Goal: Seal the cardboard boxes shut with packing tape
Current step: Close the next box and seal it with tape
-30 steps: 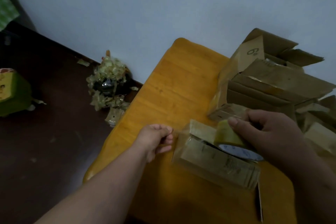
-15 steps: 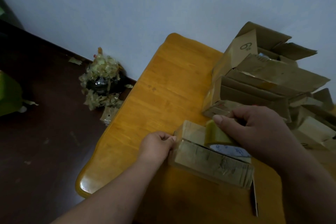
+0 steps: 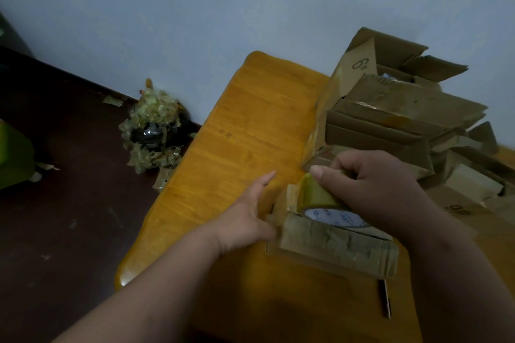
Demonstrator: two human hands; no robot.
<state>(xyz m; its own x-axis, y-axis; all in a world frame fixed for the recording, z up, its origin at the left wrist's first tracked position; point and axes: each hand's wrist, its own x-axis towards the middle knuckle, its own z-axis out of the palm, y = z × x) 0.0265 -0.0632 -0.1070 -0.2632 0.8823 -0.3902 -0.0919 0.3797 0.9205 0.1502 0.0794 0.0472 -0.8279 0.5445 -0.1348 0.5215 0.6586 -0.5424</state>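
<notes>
A small closed cardboard box (image 3: 340,245) lies on the yellow wooden table (image 3: 245,131), near its front. My right hand (image 3: 370,186) grips a roll of yellowish packing tape (image 3: 315,195) on top of the box, thumb over the roll's outer edge. My left hand (image 3: 245,214) lies flat against the box's left end with straight fingers, pressing there. The strip of tape itself is hard to make out.
A heap of open and flattened cardboard boxes (image 3: 390,108) fills the table's right side up to the wall. A dark narrow object (image 3: 386,301) lies by the front edge. On the dark floor sit a wad of used tape (image 3: 154,131) and a green object (image 3: 14,156).
My left hand went from curled beside the box to flat against its left end. The right hand has kept the tape roll on top of the box.
</notes>
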